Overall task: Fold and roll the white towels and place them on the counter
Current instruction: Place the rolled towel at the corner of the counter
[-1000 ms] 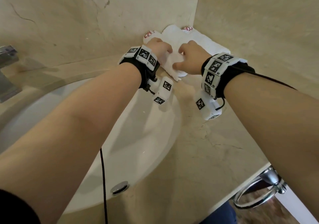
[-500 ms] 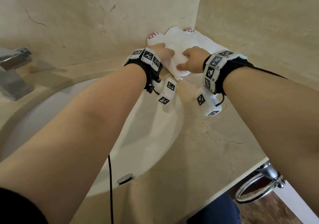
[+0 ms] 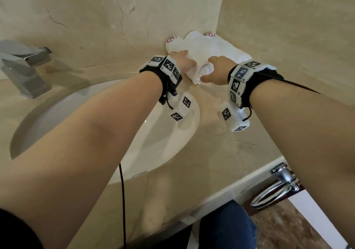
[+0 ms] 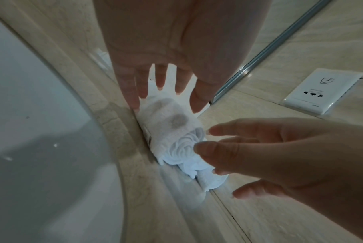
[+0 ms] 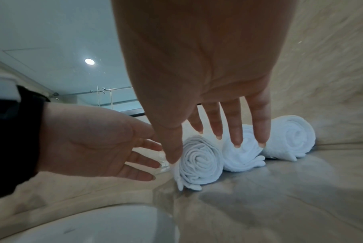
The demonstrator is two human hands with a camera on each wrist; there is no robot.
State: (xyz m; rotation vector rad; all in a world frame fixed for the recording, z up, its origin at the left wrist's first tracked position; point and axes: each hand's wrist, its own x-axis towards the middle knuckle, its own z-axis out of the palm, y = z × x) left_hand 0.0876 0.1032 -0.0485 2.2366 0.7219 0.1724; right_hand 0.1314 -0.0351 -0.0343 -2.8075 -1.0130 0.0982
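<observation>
Three rolled white towels lie side by side in the counter's back right corner [image 3: 215,47]: a left roll [image 5: 199,162], a middle roll [image 5: 244,157] and a right roll [image 5: 290,138]. My left hand [image 3: 183,61] is beside the left roll [image 4: 176,131], its fingers [image 4: 160,82] spread and straight over it. My right hand [image 3: 216,69] hovers at the rolls' near ends, with straight fingers [image 5: 236,131] over the middle roll and its thumb by the left one. Neither hand grips anything. I cannot tell whether the fingertips touch the cloth.
The white sink basin [image 3: 115,125] lies just left of my arms, with a chrome faucet [image 3: 25,66] at far left. Marble walls close the corner behind and right of the towels. Two red-and-white round items [image 3: 171,39] sit behind them. A chrome towel ring [image 3: 272,191] hangs below the counter edge.
Both hands were curled over the nearest roll; now their fingers have straightened and the roll's spiral end shows between them. The roll lies against the others.
</observation>
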